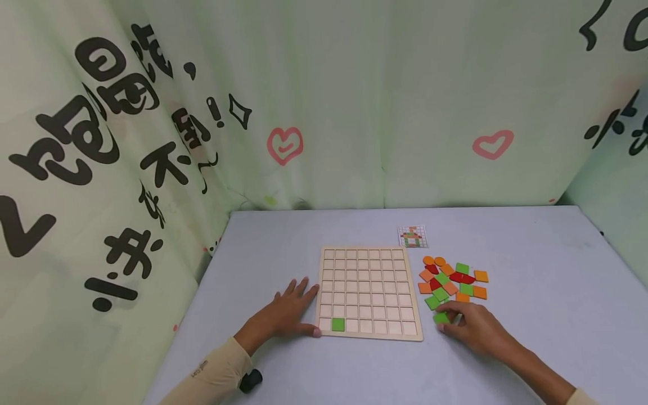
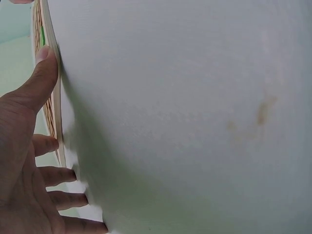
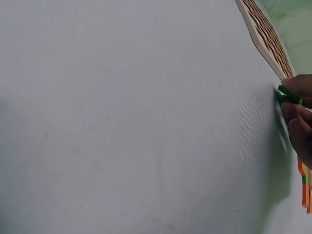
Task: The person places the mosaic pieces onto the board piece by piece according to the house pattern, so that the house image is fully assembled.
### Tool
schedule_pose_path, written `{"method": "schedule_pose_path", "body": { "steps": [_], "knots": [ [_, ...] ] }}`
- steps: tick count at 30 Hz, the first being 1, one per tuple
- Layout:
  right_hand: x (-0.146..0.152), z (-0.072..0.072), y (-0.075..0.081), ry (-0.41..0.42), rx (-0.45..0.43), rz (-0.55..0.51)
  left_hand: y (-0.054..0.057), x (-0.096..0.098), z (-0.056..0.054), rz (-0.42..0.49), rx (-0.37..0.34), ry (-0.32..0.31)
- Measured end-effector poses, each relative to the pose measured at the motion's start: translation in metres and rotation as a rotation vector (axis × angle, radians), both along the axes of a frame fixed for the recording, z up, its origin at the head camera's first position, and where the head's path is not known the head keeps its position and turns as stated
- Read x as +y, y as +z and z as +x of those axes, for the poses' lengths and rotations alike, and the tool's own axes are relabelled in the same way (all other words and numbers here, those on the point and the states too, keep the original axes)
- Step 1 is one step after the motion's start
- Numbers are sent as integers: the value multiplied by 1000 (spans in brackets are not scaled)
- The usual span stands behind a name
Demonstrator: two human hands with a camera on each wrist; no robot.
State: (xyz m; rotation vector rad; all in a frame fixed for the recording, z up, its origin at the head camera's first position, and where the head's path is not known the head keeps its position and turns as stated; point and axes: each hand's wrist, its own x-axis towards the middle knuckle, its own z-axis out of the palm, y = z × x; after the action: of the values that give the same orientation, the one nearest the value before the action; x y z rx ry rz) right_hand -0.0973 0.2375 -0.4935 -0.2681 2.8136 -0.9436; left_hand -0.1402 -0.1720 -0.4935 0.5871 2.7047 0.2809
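A wooden grid board (image 1: 368,337) lies flat on the table, with one green square tile (image 1: 338,324) set in its bottom row, second cell from the left. My left hand (image 1: 288,312) rests at the board's left edge, fingers spread; in the left wrist view the thumb (image 2: 45,68) touches the board's rim. Right of the board, my right hand (image 1: 473,326) pinches a green tile (image 1: 441,318) between thumb and fingers. That green tile (image 3: 290,94) shows tilted in the right wrist view. Just beyond this hand lies a loose pile of orange, red and green tiles (image 1: 449,287).
A small pattern card (image 1: 412,236) with a coloured figure on a grid lies behind the board's right corner. The white-covered table (image 1: 536,270) meets a pale green curtain (image 1: 385,112) at the back. A dark object (image 1: 250,381) shows at the left wrist.
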Motion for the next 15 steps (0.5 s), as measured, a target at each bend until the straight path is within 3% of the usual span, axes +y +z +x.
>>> {"method": "schedule_pose_path", "body": {
  "steps": [6,15],
  "knots": [
    [1,-4,2,36,-32,-44,-3,0,0,7,1,-2],
    [-3,-13,2,89,-8,-144,-2,0,0,6,-6,3]
  ]
}}
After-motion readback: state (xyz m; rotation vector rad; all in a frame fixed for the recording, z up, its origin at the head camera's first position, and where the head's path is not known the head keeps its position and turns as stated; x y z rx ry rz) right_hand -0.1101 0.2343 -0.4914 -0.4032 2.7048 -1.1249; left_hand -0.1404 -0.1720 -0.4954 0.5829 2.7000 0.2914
